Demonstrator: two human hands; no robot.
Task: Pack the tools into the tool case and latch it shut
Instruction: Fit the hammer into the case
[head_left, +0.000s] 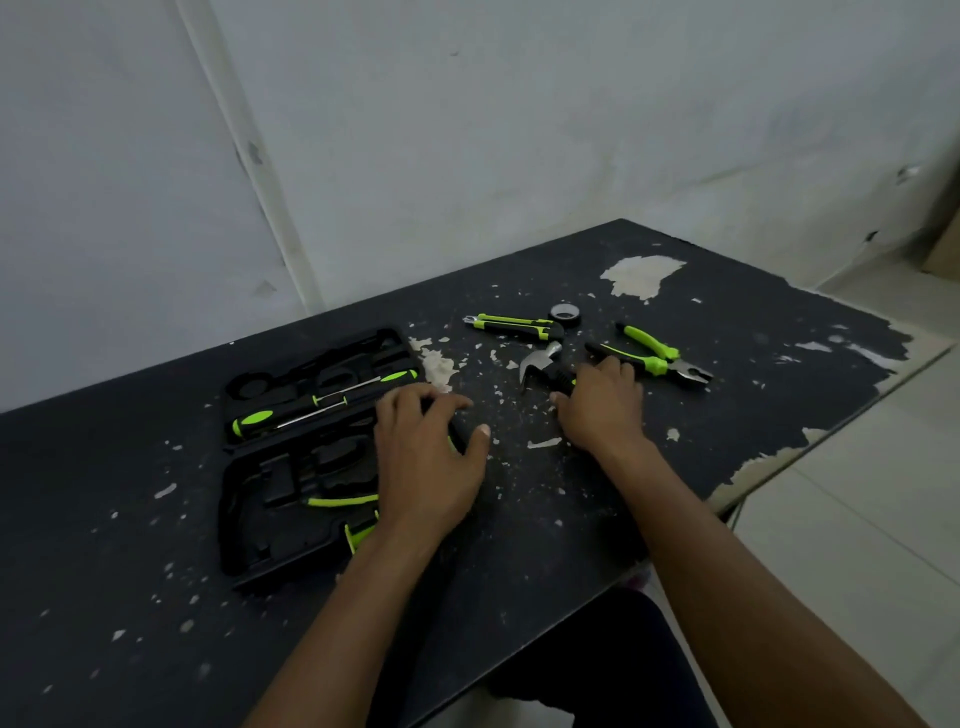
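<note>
Flaking black tabletop (156, 571), moulded tool case (226, 525)

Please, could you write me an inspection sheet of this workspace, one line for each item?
Surface: black tabletop, its coating peeled into pale patches and flakes.
Job's things: open black plastic tool case holding two green-handled screwdrivers and green-gripped pliers. Loose to its right are a steel claw hammer, a green-and-black utility knife, green-and-black combination pliers and a black tape roll.
Clutter: nothing seen beyond the flakes.
Hands: left hand rests at the case's right edge, its grip hidden; right hand grips the hammer's handle.
Cables: nothing seen.
Surroundings: pale scuffed wall; light tiled floor to the right.
</note>
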